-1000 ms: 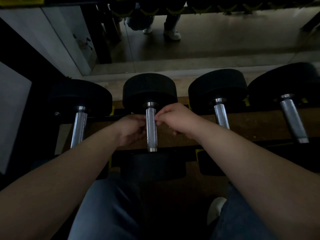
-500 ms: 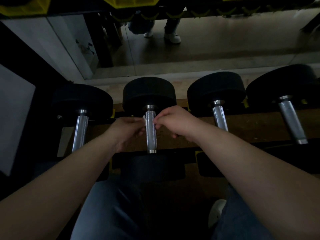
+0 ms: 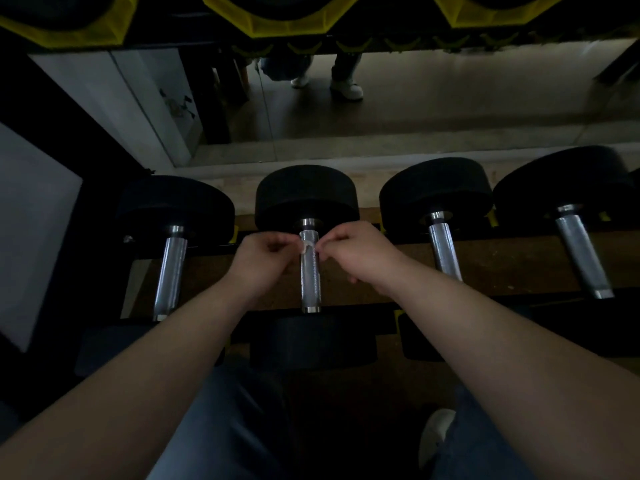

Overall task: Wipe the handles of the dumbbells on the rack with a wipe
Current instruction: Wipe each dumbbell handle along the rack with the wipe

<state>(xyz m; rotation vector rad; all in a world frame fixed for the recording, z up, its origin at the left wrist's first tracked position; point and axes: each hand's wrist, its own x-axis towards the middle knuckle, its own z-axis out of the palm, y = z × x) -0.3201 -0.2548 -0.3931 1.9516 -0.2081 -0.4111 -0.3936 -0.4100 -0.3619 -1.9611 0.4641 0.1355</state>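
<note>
- I see a dark rack point(image 3: 502, 261) with a brown board under the handles. Four dumbbells lie across it side by side.
- My landmark is the second dumbbell point(image 3: 309, 282) from the left. Its steel handle points toward me and its black far head is at the back rail.
- Left of it, apart, lies the first dumbbell point(image 3: 171, 271).
- Right of it lies the third dumbbell point(image 3: 445, 251), and beyond that the fourth dumbbell point(image 3: 581, 261), its handle angled outward.
- A yellow cradle point(image 3: 398, 315) edge shows just right of the landmark's near head.
</note>
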